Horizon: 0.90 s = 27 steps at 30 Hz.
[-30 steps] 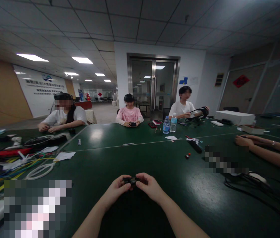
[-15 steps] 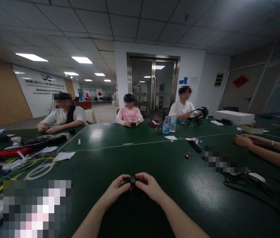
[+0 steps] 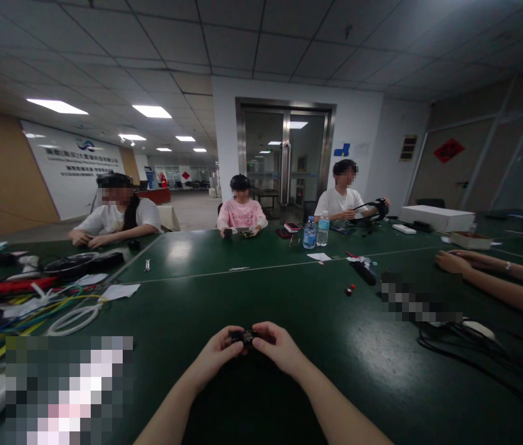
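Note:
A small black device is held low over the green table, near the bottom middle of the head view. My left hand grips its left end between thumb and fingers. At its right end, my right hand pinches it the same way. Fingers cover both ends, so only the dark middle part shows, and its exact kind is too small to make out.
Coloured cables and a coiled white cable lie at left. Water bottles stand farther back. Black cords run along the right, near another person's hands. Several people sit around the table, and a white box stands back right.
My hands and the black device stay almost still. Across the table, the person in pink has moved their hands apart, with an object now at each hand.

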Each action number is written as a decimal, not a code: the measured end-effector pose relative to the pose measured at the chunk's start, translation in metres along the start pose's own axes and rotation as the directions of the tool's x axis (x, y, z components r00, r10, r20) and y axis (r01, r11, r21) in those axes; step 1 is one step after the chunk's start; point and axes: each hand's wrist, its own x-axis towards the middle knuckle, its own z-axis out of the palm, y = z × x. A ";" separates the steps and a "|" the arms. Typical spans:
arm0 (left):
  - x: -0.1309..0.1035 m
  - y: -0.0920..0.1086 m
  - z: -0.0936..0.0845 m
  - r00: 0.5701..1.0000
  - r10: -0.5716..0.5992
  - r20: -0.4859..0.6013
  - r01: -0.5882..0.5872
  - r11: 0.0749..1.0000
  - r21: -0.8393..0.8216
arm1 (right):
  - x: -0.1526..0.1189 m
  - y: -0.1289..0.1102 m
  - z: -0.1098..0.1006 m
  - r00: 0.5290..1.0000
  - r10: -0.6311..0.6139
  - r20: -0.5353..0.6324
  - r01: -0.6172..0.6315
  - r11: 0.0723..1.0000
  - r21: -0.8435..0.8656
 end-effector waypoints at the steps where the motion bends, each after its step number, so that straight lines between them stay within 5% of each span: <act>1: 0.000 0.001 0.000 1.000 -0.002 -0.003 0.002 1.000 0.001 | 0.000 0.000 0.000 1.000 -0.001 0.001 0.001 1.000 0.000; 27: 0.000 -0.001 0.000 1.000 0.018 0.022 -0.017 1.000 -0.020 | -0.005 -0.012 0.002 0.999 0.004 -0.049 -0.005 1.000 -0.021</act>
